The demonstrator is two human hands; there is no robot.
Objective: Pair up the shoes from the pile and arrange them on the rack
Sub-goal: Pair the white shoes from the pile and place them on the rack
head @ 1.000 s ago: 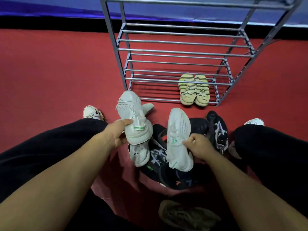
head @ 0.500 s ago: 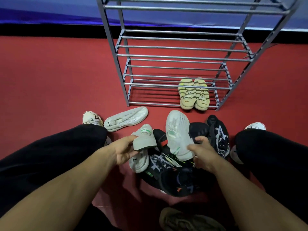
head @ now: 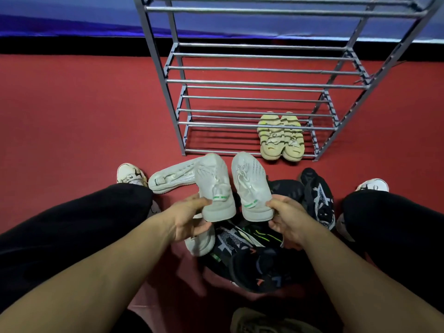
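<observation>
Red carpet runs from the seated person's legs to a grey metal shoe rack (head: 262, 82) standing against a dark skirting. Just above the pile, two pale knit sneakers are held side by side, toes pointing away toward the rack. The left sneaker (head: 216, 188) and the right sneaker (head: 252, 188) each carry a small green stripe near the heel, and holding them parallel looks like a way to check that they match (they appear to). The left hand (head: 189, 219) is closed on the heel of its shoe, thumb on the near side by the green mark; the right hand (head: 286, 219) grips the other heel the same way, fingers curled beneath. Both forearms reach forward from the bottom corners, converging at about the same height, wrists fairly straight.

Under the held shoes lies the pile (head: 259, 255): dark trainers with white and neon trim, plus another pale sneaker (head: 200, 241) half hidden below the left hand. A further pale shoe (head: 173, 176) lies on its side on the carpet, just left of the held ones. One yellow-green pair (head: 281, 138) already sits on the rack's lowest tier at the right, heels toward the camera, so space beside it seems the likely spot for this pair.
</observation>
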